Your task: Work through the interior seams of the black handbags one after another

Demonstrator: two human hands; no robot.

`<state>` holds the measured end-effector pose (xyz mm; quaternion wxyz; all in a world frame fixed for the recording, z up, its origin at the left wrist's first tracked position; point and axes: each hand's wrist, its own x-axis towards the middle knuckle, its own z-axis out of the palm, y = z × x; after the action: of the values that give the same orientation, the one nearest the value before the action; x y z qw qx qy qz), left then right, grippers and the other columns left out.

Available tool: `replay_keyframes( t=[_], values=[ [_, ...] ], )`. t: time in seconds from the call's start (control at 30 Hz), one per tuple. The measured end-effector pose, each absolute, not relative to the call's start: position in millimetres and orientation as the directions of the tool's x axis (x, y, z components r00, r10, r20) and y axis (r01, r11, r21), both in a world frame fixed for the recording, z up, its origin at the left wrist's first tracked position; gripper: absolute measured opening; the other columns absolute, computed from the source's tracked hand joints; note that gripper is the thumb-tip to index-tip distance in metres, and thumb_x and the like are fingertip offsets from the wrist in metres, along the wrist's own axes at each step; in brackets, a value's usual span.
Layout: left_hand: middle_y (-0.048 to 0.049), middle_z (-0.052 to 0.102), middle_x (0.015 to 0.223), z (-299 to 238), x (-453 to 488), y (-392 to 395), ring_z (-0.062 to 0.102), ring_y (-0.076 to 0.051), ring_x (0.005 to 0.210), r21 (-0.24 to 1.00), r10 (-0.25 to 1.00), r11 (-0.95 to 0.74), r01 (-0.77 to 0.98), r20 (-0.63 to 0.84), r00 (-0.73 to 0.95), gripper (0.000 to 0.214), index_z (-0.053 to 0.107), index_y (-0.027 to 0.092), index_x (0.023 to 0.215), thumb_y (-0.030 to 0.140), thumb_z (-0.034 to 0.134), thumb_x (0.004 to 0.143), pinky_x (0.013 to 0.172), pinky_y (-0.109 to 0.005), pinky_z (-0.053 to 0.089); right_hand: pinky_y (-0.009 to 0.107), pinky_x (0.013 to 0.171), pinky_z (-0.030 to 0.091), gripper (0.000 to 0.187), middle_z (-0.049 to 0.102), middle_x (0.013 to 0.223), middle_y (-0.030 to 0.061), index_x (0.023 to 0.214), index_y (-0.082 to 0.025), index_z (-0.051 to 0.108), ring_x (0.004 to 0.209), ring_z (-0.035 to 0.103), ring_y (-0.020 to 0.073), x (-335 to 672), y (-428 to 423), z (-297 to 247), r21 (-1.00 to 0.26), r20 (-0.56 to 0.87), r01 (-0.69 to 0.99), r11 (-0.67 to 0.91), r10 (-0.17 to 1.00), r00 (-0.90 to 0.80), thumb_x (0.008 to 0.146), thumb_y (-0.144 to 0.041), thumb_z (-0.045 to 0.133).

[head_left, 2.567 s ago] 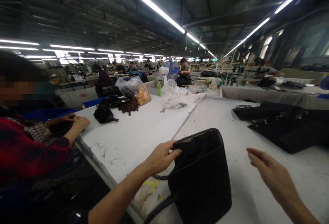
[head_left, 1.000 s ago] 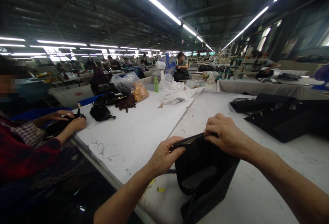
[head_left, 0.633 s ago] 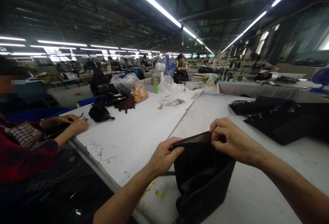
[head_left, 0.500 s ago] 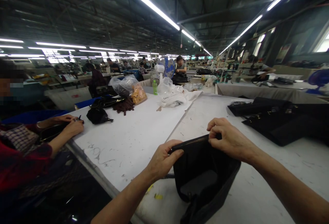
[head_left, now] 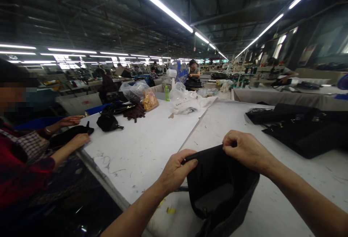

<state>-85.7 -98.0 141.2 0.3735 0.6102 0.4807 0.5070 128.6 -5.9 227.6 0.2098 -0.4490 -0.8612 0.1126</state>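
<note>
A black bag (head_left: pixel 251 189) stands in front of me on the white table (head_left: pixel 152 150), its opening tilted toward me and its dark inside showing. My left hand (head_left: pixel 178 168) pinches the left end of its far rim between thumb and fingers. Further right along the same rim, my right hand (head_left: pixel 240 148) is closed on the edge, fingertips bent over it. The rim is drawn straight between the two hands. The bag's lower front runs out of the picture at the bottom.
On the right lies a stack of black pieces (head_left: pixel 301 131). Toward the back are white plastic bags (head_left: pixel 186 102), a green bottle (head_left: pixel 166 93), brown strips (head_left: pixel 135 112) and a black pouch (head_left: pixel 108 122). At left, a co-worker's hands (head_left: pixel 77 141) handle a black item at the table edge.
My right hand's fingers have closed down onto the rim, and both hands still hold the bag. The view has shifted slightly. The co-worker's hands have moved apart.
</note>
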Motion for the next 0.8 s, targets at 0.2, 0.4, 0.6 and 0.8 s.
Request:
replay_keyframes(
  t=[0.2,0.4,0.6,0.8],
  values=[
    [-0.0055,0.067,0.089,151,-78,-96,0.06,-0.017,0.085,0.901,0.932,-0.326,0.287,0.356,-0.061,0.017,0.07,0.014,0.088,0.028,0.064,0.082,0.078,-0.025,0.045,0.027,0.064,0.043,0.01,0.067,0.074,-0.0009,0.064,-0.022,0.06,0.07,0.06,0.0169,130,-8,230,-0.386,0.247,0.74,0.551,0.834,-0.493,0.069,-0.018,0.051],
    [-0.0031,0.067,0.083,150,-70,-94,0.06,-0.015,0.081,0.879,0.899,-0.361,0.311,0.416,-0.133,0.012,0.071,0.016,0.081,0.024,0.062,0.082,0.075,-0.024,0.045,0.027,0.065,0.042,0.011,0.067,0.075,-0.001,0.064,-0.022,0.06,0.071,0.06,0.0165,133,-12,228,-0.409,0.249,0.729,0.549,0.835,-0.49,0.069,-0.018,0.052],
    [-0.001,0.063,0.074,151,-66,-92,0.057,-0.014,0.074,0.874,0.891,-0.337,0.35,0.416,-0.182,0.012,0.068,0.016,0.075,0.023,0.061,0.081,0.071,-0.024,0.043,0.026,0.064,0.041,0.01,0.066,0.075,-0.0019,0.064,-0.022,0.059,0.071,0.058,0.0155,134,-11,225,-0.415,0.257,0.734,0.538,0.843,-0.472,0.069,-0.018,0.052],
    [-0.0023,0.067,0.081,168,-66,-86,0.061,-0.017,0.08,0.896,0.953,-0.239,0.375,0.291,-0.087,0.014,0.07,0.017,0.077,0.031,0.069,0.075,0.077,-0.026,0.045,0.027,0.065,0.04,0.01,0.065,0.077,-0.0016,0.063,-0.022,0.058,0.072,0.057,0.0154,137,-9,225,-0.407,0.276,0.726,0.554,0.832,-0.481,0.067,-0.015,0.051]
  ],
)
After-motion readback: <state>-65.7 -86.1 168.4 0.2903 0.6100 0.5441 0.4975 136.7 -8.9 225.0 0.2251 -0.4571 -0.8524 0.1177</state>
